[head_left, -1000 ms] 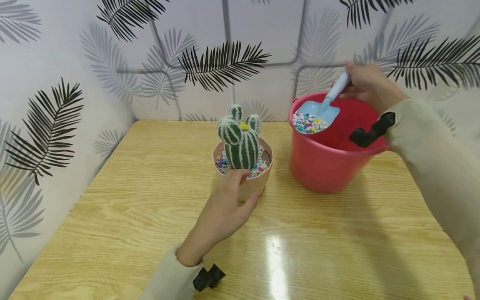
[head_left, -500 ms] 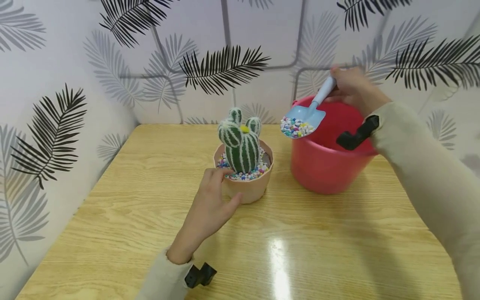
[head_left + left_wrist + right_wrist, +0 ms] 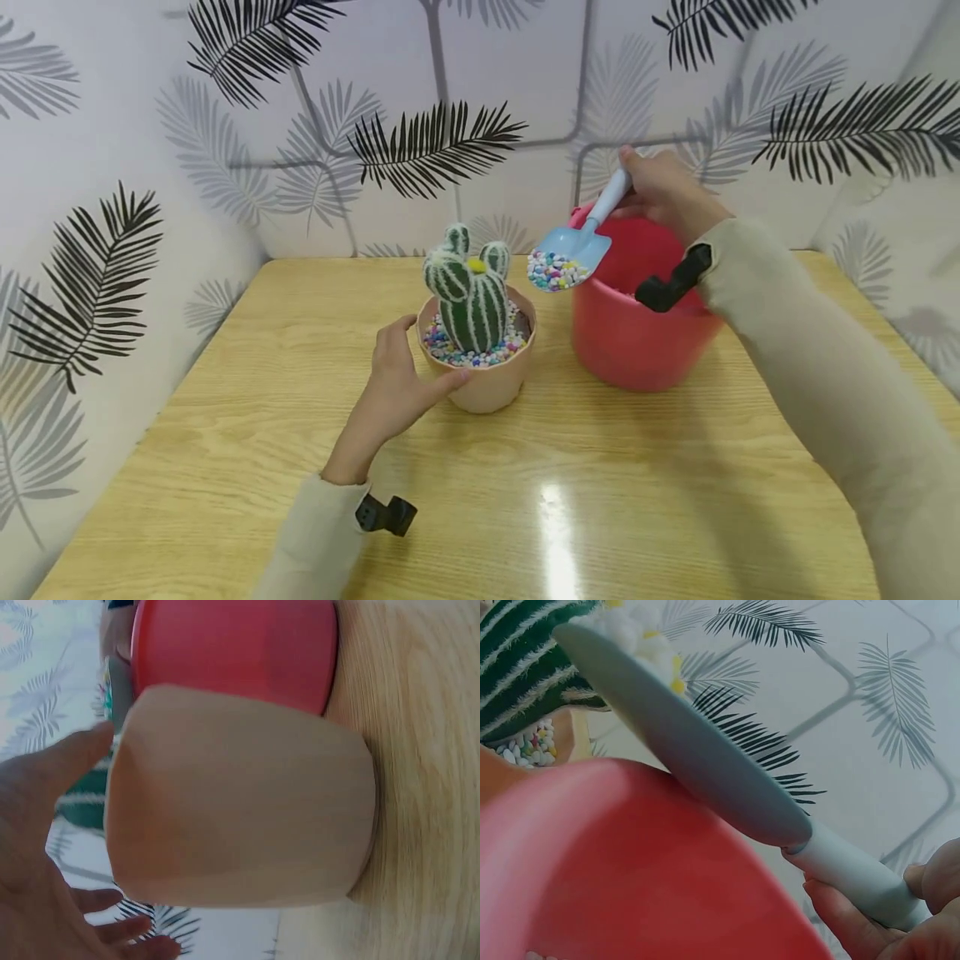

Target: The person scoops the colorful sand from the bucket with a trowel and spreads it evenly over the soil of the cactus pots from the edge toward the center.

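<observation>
My right hand (image 3: 663, 192) grips the pale handle of a small light-blue shovel (image 3: 583, 242). Colourful pebbles (image 3: 553, 271) fill its blade, which hangs past the left rim of the red bucket (image 3: 637, 350), in the gap beside the flowerpot. A knitted green cactus (image 3: 476, 304) with white stripes stands in the peach flowerpot (image 3: 491, 387), among more pebbles. My left hand (image 3: 393, 379) is spread at the pot's left front, thumb and fingers apart. In the left wrist view, the thumb (image 3: 79, 754) comes close to the pot's rim and the fingers stay straight.
The wooden table (image 3: 247, 433) runs back to a wall (image 3: 510, 192) with a leaf pattern. The bucket stands right of the pot, a narrow gap between them. A few pebbles (image 3: 536, 955) show inside the bucket in the right wrist view.
My right hand has carried the loaded shovel left, from above the bucket to beyond its rim towards the pot. My left hand has slid from the pot's front to its left side.
</observation>
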Tool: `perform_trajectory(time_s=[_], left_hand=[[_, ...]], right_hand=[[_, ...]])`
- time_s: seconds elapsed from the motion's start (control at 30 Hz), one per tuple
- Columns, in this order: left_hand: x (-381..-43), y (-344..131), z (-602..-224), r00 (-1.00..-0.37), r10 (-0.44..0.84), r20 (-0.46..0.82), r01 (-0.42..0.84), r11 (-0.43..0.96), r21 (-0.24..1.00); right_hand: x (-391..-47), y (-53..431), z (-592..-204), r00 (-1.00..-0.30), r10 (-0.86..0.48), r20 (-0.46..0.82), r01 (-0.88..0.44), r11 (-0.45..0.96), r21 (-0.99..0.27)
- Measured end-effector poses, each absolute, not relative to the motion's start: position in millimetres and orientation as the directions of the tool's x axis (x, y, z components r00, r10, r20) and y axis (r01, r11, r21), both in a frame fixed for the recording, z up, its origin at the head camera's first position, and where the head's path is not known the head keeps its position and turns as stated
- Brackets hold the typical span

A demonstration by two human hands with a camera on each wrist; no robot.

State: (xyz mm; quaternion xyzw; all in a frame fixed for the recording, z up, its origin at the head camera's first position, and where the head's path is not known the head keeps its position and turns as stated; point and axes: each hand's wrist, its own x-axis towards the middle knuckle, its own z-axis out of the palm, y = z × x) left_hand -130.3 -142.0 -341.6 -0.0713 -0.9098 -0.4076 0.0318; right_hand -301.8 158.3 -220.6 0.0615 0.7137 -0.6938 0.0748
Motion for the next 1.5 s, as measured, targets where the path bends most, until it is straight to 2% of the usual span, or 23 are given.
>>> perform_trajectory(time_s=[0.23, 0.47, 0.6, 0.73, 0.87, 0.97, 1.23, 1.33, 1.5], left_hand=[[-150.1, -156.2, -350.0, -0.967, 0.243, 0.074, 0.203, 0.561, 0.803], [-156.9, -161.5, -352.0, -0.941, 0.314, 0.13, 0.305, 0.611, 0.731], [-152.5, -159.4, -348.5, -0.947, 0.287, 0.143, 0.307, 0.69, 0.656], [-141.4, -148.3, -345.7, -0.97, 0.185, 0.158, 0.243, 0.785, 0.571], [-131.0, -137.5, -343.4, -0.978, 0.097, 0.185, 0.184, 0.82, 0.542], [-131.6, -139.6, -341.2, -0.978, 0.107, 0.181, 0.193, 0.8, 0.568], [-151.0, -162.7, -340.9, -0.961, 0.262, 0.085, 0.262, 0.774, 0.577], [-148.7, -158.7, -341.8, -0.966, 0.236, 0.11, 0.258, 0.817, 0.516], [-140.2, -141.6, -342.0, -0.958, 0.153, 0.243, 0.234, 0.905, 0.355]], right_hand=[[-304.5, 149.6, -228.2, -0.98, -0.021, -0.197, 0.197, -0.003, -0.98], [-313.1, 149.3, -237.9, -0.986, -0.014, -0.165, 0.165, 0.004, -0.986], [-306.1, 142.0, -230.5, -0.983, 0.012, -0.183, 0.184, 0.001, -0.983], [-303.5, 138.7, -225.8, -0.98, 0.022, -0.199, 0.198, -0.025, -0.98], [-304.3, 137.2, -224.5, -0.981, 0.03, -0.191, 0.19, -0.051, -0.981], [-304.8, 134.4, -223.7, -0.983, 0.035, -0.178, 0.177, -0.024, -0.984], [-304.6, 126.3, -223.2, -0.981, 0.045, -0.187, 0.188, 0.024, -0.982], [-307.2, 125.1, -223.6, -0.979, 0.058, -0.194, 0.195, 0.021, -0.981], [-310.0, 123.8, -222.5, -0.981, 0.093, -0.171, 0.173, 0.016, -0.985]])
